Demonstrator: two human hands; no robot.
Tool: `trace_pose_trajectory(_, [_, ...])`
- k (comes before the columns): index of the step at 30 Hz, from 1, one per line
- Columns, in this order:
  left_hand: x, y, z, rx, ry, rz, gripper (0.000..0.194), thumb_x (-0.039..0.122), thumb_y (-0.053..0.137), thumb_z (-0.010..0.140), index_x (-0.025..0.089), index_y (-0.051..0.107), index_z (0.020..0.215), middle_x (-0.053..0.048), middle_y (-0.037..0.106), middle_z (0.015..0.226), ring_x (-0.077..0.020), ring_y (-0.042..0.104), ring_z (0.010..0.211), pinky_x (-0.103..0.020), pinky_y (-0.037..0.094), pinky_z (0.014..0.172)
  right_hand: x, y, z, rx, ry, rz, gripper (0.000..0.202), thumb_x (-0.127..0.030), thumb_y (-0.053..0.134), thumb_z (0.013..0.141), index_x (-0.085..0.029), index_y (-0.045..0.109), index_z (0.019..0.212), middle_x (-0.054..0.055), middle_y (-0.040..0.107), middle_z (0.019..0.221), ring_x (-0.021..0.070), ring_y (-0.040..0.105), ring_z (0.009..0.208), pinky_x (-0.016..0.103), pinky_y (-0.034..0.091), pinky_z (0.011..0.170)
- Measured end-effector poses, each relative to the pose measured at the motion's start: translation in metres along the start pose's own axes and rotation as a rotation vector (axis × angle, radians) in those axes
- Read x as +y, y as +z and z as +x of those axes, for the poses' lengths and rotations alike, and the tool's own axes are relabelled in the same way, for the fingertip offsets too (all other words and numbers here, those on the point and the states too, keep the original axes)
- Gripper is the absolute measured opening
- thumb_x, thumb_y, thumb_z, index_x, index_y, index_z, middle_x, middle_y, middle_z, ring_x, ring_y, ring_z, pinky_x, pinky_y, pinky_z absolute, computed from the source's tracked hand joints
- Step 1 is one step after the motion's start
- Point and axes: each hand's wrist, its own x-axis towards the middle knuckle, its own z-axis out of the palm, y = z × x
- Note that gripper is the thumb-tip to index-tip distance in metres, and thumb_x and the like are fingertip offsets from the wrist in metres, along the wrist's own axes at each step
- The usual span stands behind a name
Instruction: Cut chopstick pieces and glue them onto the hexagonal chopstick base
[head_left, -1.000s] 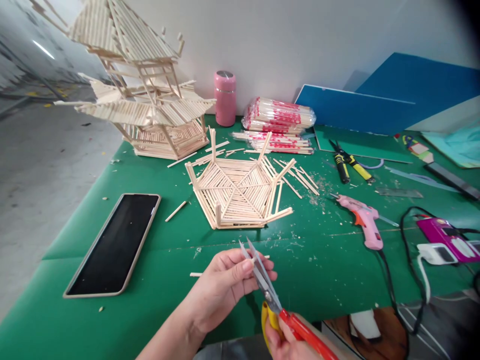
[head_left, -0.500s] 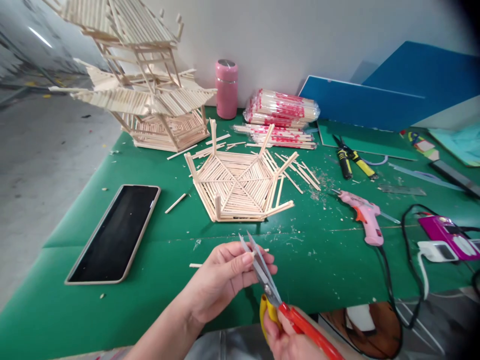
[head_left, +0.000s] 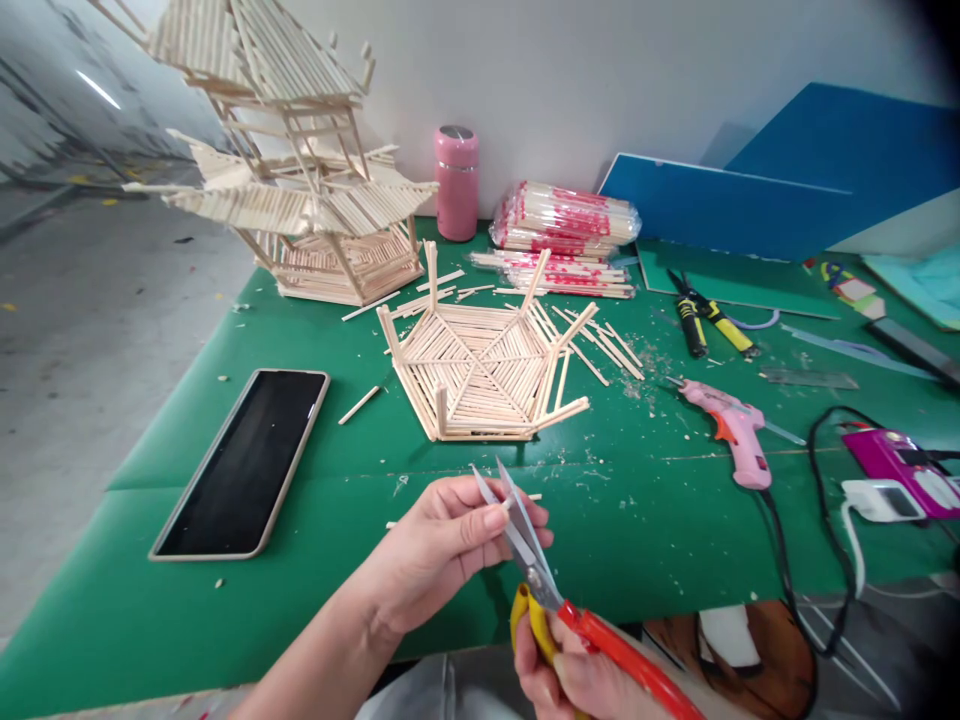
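Observation:
My left hand (head_left: 442, 545) pinches a short wooden stick (head_left: 508, 502) between thumb and fingers, most of it hidden by the hand. Around the stick's end lie the parted blades of a pair of scissors (head_left: 534, 560), tips pointing away from me. My right hand (head_left: 574, 680) is wrapped round its handles, one red and one yellow. Just beyond both hands, a six-sided frame of wooden sticks (head_left: 480, 365) rests on the green table (head_left: 315, 620), with short posts rising at its corners.
A tiered stick pagoda (head_left: 345, 270) stands at the back left, beside a pink flask (head_left: 456, 185) and wrapped stick bundles (head_left: 562, 225). A phone (head_left: 244, 465) lies left. To the right are pliers (head_left: 705, 315), a pink glue gun (head_left: 731, 425) with its cable, and a purple power strip (head_left: 896, 465).
The scissor blades have spread a little wider around the stick. Both hands stay in nearly the same place, while the view has shifted slightly so the table things appear further right.

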Motion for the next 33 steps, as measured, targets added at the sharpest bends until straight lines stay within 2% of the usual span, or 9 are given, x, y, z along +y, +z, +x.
trace_pose_trajectory(5, [0.000,-0.002,-0.003,-0.015,-0.011,0.012,0.013,0.017,0.068,0.070,0.011,0.069,0.083,-0.010,0.072,0.085,-0.0222,0.066,0.083,-0.033,0.048,0.082,0.012,-0.003,0.003,0.137,-0.080,-0.153,0.050,-0.061,0.066,0.053,-0.019,0.039,0.062,-0.009,0.038,0.048,0.0029,0.031,0.041,0.019,0.021,0.042])
trace_pose_trajectory(10, [-0.002,-0.005,-0.005,-0.010,-0.010,0.004,0.013,0.015,0.067,0.071,0.011,0.069,0.083,-0.009,0.072,0.085,-0.0216,0.066,0.084,-0.034,0.048,0.083,0.009,-0.005,-0.007,0.169,-0.188,-0.291,0.040,-0.054,0.064,0.062,-0.018,0.047,0.065,-0.007,0.041,0.048,0.0058,0.035,0.044,0.021,0.025,0.044])
trace_pose_trajectory(13, [-0.005,-0.004,-0.005,0.000,-0.004,-0.003,0.013,0.015,0.065,0.073,0.010,0.069,0.084,-0.010,0.071,0.085,-0.0216,0.066,0.084,-0.035,0.048,0.083,0.016,-0.004,-0.002,0.288,-0.196,-0.265,0.032,-0.045,0.067,0.061,-0.018,0.050,0.059,-0.005,0.044,0.050,0.0077,0.038,0.047,0.022,0.029,0.048])
trace_pose_trajectory(17, [-0.008,0.003,-0.005,0.027,-0.004,-0.011,0.014,0.018,0.060,0.077,0.011,0.067,0.086,-0.011,0.070,0.085,-0.0232,0.066,0.081,-0.036,0.048,0.080,0.032,0.000,0.014,0.342,-0.216,-0.189,0.039,-0.053,0.057,0.065,-0.020,0.044,0.050,-0.003,0.040,0.050,0.0105,0.042,0.052,0.023,0.034,0.053])
trace_pose_trajectory(20, [-0.011,0.009,-0.005,0.056,-0.013,-0.049,0.014,0.019,0.056,0.080,0.012,0.066,0.086,-0.011,0.069,0.084,-0.0239,0.066,0.081,-0.039,0.048,0.079,0.036,0.000,0.016,0.331,-0.208,-0.075,0.039,-0.056,0.057,0.061,-0.020,0.046,0.049,-0.004,0.039,0.048,0.0096,0.040,0.050,0.022,0.033,0.052])
trace_pose_trajectory(23, [-0.014,0.012,-0.006,0.081,-0.028,-0.081,0.014,0.018,0.053,0.082,0.012,0.065,0.086,-0.011,0.069,0.082,-0.0231,0.065,0.081,-0.041,0.046,0.081,0.029,0.002,0.012,0.299,-0.153,0.064,0.036,-0.050,0.065,0.051,-0.018,0.047,0.049,-0.006,0.037,0.046,0.0061,0.034,0.046,0.019,0.027,0.048])
trace_pose_trajectory(26, [-0.015,0.012,-0.005,0.089,-0.038,-0.089,0.015,0.018,0.052,0.082,0.012,0.065,0.087,-0.011,0.069,0.082,-0.0228,0.065,0.081,-0.042,0.046,0.082,0.020,0.006,0.009,0.365,-0.113,0.142,0.040,-0.046,0.068,0.044,-0.018,0.039,0.042,-0.008,0.028,0.042,0.0042,0.022,0.042,0.018,0.020,0.043])
trace_pose_trajectory(28, [-0.015,0.012,-0.005,0.098,-0.041,-0.087,0.015,0.018,0.052,0.082,0.012,0.065,0.087,-0.011,0.069,0.083,-0.0229,0.065,0.081,-0.043,0.046,0.082,0.017,0.009,0.008,0.386,-0.105,0.168,0.040,-0.045,0.066,0.044,-0.018,0.037,0.042,-0.008,0.026,0.043,0.0044,0.018,0.043,0.018,0.017,0.043])
trace_pose_trajectory(33, [-0.013,0.013,-0.005,0.099,-0.040,-0.070,0.016,0.016,0.051,0.083,0.011,0.065,0.087,-0.013,0.068,0.092,-0.0228,0.062,0.090,-0.041,0.048,0.081,0.017,0.013,0.005,0.318,-0.119,0.148,0.037,-0.042,0.064,0.047,-0.018,0.035,0.045,-0.008,0.023,0.047,0.0052,0.018,0.046,0.019,0.015,0.044])
